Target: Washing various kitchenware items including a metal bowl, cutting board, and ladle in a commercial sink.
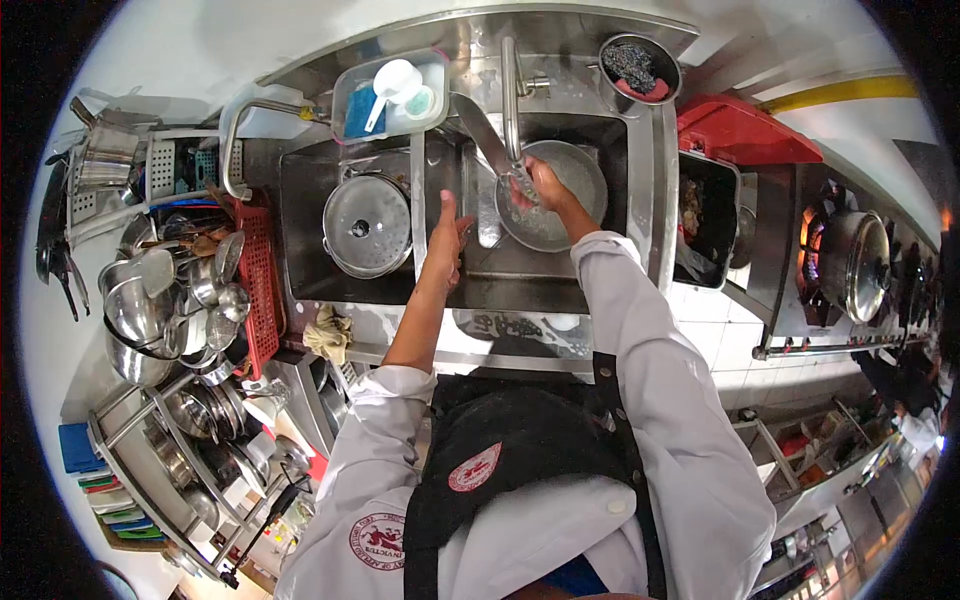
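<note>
My right hand (pixel 547 186) grips the handle of a large kitchen knife (pixel 480 129), under the spout of the faucet (pixel 511 97). Its wide blade points up and left, towards the back of the right sink basin (pixel 525 289). Below this hand sits a round metal bowl (pixel 589 169) with cloudy water in it. My left hand (pixel 448 244) hovers over the left part of the same basin, thumb raised and apart from the fingers, with nothing visible in it. A lidded metal pot (pixel 367 244) stands in the left basin.
Behind the sink are a plastic tub (pixel 349 97) with a white scoop (pixel 396 79) and a pot (pixel 611 94) with steel wool. A crumpled cloth (pixel 328 335) and red basket (pixel 257 285) lie left. Right are an open bin (pixel 731 217) and a lit stove with a pot (pixel 844 262).
</note>
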Tool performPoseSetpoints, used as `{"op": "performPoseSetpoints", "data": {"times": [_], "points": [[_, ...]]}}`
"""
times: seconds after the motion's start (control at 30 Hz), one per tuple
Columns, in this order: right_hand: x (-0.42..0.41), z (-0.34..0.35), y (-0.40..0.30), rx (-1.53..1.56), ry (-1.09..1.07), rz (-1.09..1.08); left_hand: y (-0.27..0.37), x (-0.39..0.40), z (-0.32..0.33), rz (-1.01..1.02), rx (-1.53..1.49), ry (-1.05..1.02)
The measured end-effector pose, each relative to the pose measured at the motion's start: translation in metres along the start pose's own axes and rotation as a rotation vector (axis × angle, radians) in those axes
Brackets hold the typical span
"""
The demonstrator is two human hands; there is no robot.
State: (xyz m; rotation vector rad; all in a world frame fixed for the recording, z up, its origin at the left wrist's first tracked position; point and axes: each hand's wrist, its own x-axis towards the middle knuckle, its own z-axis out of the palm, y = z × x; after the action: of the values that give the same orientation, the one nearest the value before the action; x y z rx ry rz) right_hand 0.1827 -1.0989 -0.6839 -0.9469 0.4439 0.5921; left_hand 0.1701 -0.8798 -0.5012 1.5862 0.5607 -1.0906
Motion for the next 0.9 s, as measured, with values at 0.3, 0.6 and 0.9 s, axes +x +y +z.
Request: {"op": "performPoseSetpoints", "data": {"times": [0.3,0.6,0.9], "points": [[-0.036,0.009,-0.011,-0.142,0.118,-0.09,0.038,0.077,0.034,0.068,-0.09,-0.083],[-0.059,-0.004,-0.006,-0.02,0.103,-0.106,0.04,0.11,0.038,0.043,-0.064,-0.107],[-0.023,0.008,-0.016,0.021,0.051,-0.319,0.04,0.086,0.041,0.107,-0.105,-0.134]]}}
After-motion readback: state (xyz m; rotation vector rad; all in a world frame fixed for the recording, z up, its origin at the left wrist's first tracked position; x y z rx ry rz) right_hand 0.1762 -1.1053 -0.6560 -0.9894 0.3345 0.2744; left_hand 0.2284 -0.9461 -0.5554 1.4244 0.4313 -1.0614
